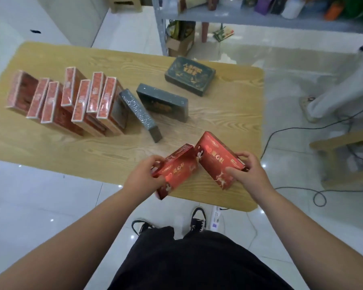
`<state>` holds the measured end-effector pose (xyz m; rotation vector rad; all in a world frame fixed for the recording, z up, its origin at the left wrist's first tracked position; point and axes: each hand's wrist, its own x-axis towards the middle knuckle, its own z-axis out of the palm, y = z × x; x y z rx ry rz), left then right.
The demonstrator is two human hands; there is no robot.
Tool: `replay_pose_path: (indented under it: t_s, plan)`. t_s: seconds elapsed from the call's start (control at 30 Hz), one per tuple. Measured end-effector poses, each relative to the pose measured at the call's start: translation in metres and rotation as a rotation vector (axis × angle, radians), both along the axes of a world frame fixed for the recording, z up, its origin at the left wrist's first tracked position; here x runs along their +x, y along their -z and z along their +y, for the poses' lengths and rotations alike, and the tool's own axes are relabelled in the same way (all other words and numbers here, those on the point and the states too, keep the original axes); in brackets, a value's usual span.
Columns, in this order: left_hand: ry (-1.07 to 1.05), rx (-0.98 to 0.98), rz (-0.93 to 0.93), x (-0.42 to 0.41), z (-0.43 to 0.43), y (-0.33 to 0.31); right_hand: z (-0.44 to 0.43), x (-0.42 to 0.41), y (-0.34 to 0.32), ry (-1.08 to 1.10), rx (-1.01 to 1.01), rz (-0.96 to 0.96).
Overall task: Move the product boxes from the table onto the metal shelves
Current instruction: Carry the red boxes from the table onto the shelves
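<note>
My left hand (144,175) grips a red box (177,169) near the table's front edge. Beside it my right hand (246,171) grips a second red box (215,158); the two boxes touch at their far corners. Several orange-red boxes (80,99) stand on edge in a row on the left of the wooden table (228,114). Three dark green boxes are behind my hands: one on its edge (139,115), one (162,101) tilted, one (190,75) flat at the back. The grey metal shelf (260,19) stands beyond the table with goods on it.
A cardboard carton (179,41) sits on the floor under the shelf. A wooden stool (344,158) and black cables (302,130) are on the tiled floor to the right. A power strip (216,218) lies near my feet. A white cabinet (25,21) stands at the far left.
</note>
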<state>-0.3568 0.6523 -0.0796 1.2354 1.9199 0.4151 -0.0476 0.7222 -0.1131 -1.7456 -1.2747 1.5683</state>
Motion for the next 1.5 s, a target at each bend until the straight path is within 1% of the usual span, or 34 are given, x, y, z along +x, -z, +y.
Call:
replay_pose_path:
  t_s: [0.1,0.23,0.3,0.4,0.53,0.63,0.7,0.77,0.93,1.07,1.2,1.27,1.37,1.5]
  plan:
    - [-0.405,0.026,-0.227,-0.031,-0.047,-0.020,0.007,-0.025,-0.008,-0.037,-0.042,0.088]
    - [-0.895,0.098,-0.509,-0.078,-0.120,-0.019,0.008,-0.083,-0.026,-0.245,-0.114,0.127]
    - [-1.066,0.110,-0.583,-0.101,-0.157,-0.012,0.003,-0.121,-0.034,-0.356,-0.147,0.128]
    - [-1.246,0.158,-0.613,-0.140,-0.212,-0.006,-0.007,-0.191,-0.045,-0.518,-0.151,0.092]
    - [-1.430,0.237,-0.558,-0.196,-0.291,-0.011,-0.043,-0.305,-0.062,-0.679,-0.122,0.039]
    - [-1.584,0.340,-0.540,-0.229,-0.353,-0.018,-0.091,-0.394,-0.071,-0.813,-0.104,0.037]
    - [-1.692,0.396,-0.519,-0.247,-0.394,-0.024,-0.126,-0.450,-0.074,-0.909,-0.052,0.019]
    - [-1.805,0.448,-0.502,-0.262,-0.440,-0.031,-0.163,-0.503,-0.077,-1.008,-0.005,0.029]
    - [-2.106,0.585,-0.436,-0.272,-0.537,-0.040,-0.241,-0.620,-0.080,-1.264,0.023,0.032]
    - [-2.270,0.651,-0.387,-0.267,-0.570,-0.044,-0.301,-0.695,-0.080,-1.502,-0.003,0.030]
    - [-2.512,0.738,-0.318,-0.262,-0.582,-0.048,-0.362,-0.765,-0.076,-1.744,-0.019,0.056]
    - [-2.637,0.791,-0.236,-0.261,-0.584,-0.056,-0.393,-0.796,-0.082,-1.853,-0.017,0.072]
    - [-2.824,0.851,-0.059,-0.257,-0.584,-0.075,-0.438,-0.833,-0.102,-2.025,-0.034,0.126]
    - [-2.955,0.905,0.121,-0.240,-0.578,-0.104,-0.502,-0.864,-0.139,-2.241,-0.050,0.249]
